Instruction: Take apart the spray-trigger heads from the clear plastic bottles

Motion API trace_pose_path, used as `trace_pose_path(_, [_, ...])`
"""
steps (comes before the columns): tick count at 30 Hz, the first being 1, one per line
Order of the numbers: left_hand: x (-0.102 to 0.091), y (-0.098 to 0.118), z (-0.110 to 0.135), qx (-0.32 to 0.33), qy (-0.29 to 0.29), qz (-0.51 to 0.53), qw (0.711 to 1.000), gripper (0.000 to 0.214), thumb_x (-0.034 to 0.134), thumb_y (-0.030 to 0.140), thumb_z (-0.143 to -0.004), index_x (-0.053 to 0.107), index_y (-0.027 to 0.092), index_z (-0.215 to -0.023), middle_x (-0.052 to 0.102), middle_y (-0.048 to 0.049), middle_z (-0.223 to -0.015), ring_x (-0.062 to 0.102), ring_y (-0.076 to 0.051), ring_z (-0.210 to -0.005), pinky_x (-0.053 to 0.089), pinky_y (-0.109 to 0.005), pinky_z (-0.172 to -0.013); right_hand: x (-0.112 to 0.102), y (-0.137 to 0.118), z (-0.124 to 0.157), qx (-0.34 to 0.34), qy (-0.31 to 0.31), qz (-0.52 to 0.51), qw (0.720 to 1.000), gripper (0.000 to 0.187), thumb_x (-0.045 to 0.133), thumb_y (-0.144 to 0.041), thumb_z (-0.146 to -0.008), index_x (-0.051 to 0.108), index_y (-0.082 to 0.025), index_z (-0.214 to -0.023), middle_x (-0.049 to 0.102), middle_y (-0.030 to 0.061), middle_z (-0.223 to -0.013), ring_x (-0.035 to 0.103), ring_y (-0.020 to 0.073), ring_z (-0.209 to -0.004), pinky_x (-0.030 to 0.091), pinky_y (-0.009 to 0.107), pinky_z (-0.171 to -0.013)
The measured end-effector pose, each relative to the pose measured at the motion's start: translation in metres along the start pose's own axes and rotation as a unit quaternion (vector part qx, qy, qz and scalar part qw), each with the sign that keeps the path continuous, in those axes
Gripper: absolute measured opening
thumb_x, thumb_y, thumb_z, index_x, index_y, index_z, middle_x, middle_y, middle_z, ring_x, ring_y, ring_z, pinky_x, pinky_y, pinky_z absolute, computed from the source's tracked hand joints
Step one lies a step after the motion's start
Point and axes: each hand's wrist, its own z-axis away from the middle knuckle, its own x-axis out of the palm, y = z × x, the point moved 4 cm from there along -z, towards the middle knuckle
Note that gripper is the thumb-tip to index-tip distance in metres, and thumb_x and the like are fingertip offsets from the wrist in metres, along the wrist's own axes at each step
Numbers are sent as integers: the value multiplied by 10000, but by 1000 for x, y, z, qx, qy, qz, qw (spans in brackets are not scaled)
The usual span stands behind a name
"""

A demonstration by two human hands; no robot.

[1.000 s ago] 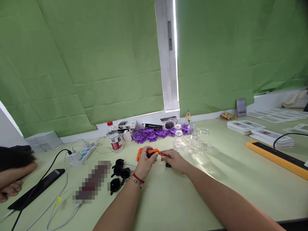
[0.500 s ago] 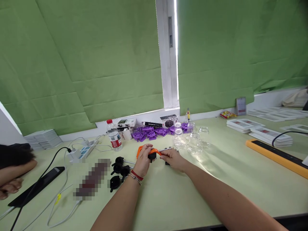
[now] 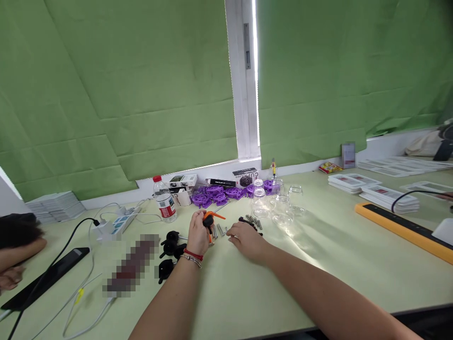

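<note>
The left hand [image 3: 197,234] is clenching around an orange-and-black plastic clamp [image 3: 209,218], holding it just above the pale green tabletop [image 3: 318,264]. Its thin orange arm is pointing right and its black body is showing between the fingers. A red cord and a metal bangle are circling that wrist.

The right hand [image 3: 246,241] is lying palm down on the table just beside the clamp. Its fingertips are curling over a scatter of short, shiny metal pins [image 3: 219,230]. Whether it is pinching one cannot be told, and the pins are too small to count. A small coiled spring and dark bits [image 3: 252,220] are lying just beyond the knuckles.

Four black rounded knobs [image 3: 171,242], some with thin metal rods, are clustering by the left wrist. Farther back, at least four clear, round-bellied glass jars [image 3: 282,204] are standing together. A heap of flat purple plastic wheels [image 3: 215,194] is lying by the wall. One clear water bottle [image 3: 163,202] with a red cap is standing upright near a white power strip [image 3: 113,225].

At the right, a long black bar with an orange edge [image 3: 403,231] is lying near stacks of white cards [image 3: 385,196]. Another person's arm [image 3: 17,250] is resting at the left edge, and wrinkled green cloth [image 3: 141,94] is hanging behind.
</note>
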Motion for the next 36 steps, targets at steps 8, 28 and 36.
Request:
trace_pose_path(8, [-9, 9, -7, -35, 57, 38, 997, 95, 522, 273, -766, 502, 180, -766, 514, 35, -595, 462, -83, -466, 384, -216, -470, -9, 25, 0, 80, 39, -40, 995, 229, 482, -214, -856, 695, -185, -934, 658, 89, -909, 567, 216, -881, 413, 328, -768])
trace_pose_path(28, [-3, 21, 3, -293, -11, 84, 952, 165, 442, 260, -892, 505, 149, -788, 558, -51, -637, 452, -109, -427, 359, -224, -401, -8, 13, 2, 111, 44, -244, 962, 346, 461, -460, -857, 672, -194, -922, 621, 25, -742, 516, 148, -639, 398, 260, -602])
trace_pose_path(36, [6, 28, 5, -235, -77, -26, 969, 195, 605, 295, -808, 491, 155, -735, 536, -14, -638, 478, -82, -487, 403, -198, -441, -2, 25, 2, 227, 80, -346, 907, 407, 474, -520, -812, 572, -168, -632, 363, -54, -483, 300, 85, -454, 261, 225, -475])
